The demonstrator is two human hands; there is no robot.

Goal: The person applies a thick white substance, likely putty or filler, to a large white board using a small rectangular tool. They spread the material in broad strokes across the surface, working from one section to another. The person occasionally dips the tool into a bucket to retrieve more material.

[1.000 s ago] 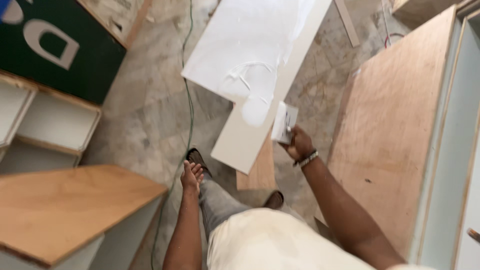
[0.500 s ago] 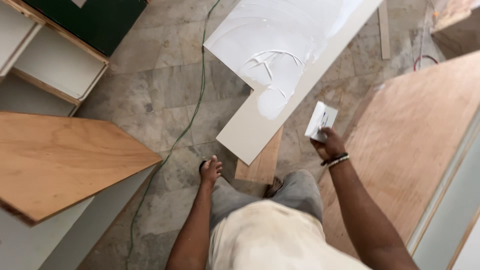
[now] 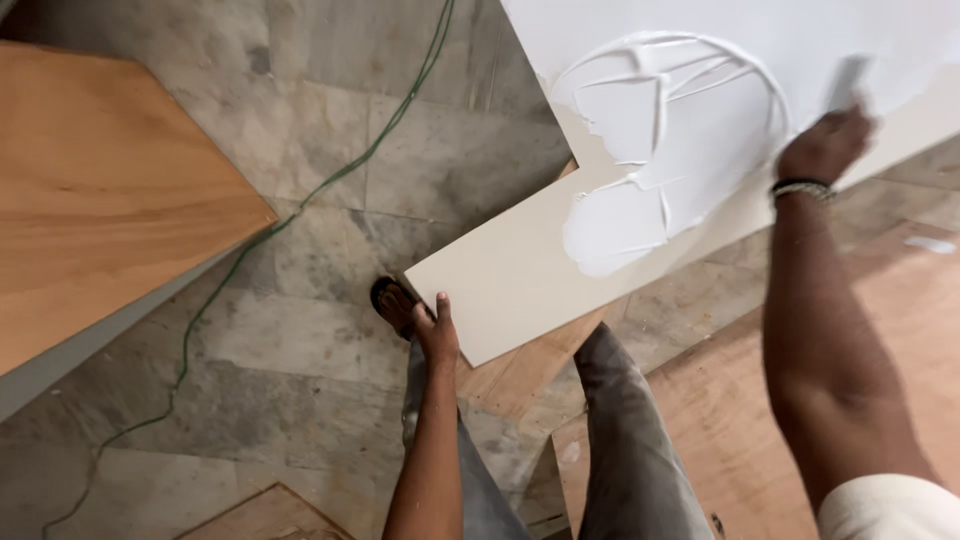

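A cream-white board lies across the floor, with thick white paste smeared in curved strokes on it. My right hand, with a beaded wristband, is over the board's paste-covered part and grips a flat white scraper, which is blurred. My left hand rests at the near corner of the board, fingers together, holding nothing. My legs in grey trousers show below.
A wooden panel with a grey edge stands at the left. A green cable runs across the grey stone floor. Plywood sheets lie at the right and under the board. A dark sandal is by my left hand.
The view has closed in on the board. My right hand with the scraper has moved from beside the board up onto its paste-covered part. My left hand has come up to the board's near corner.
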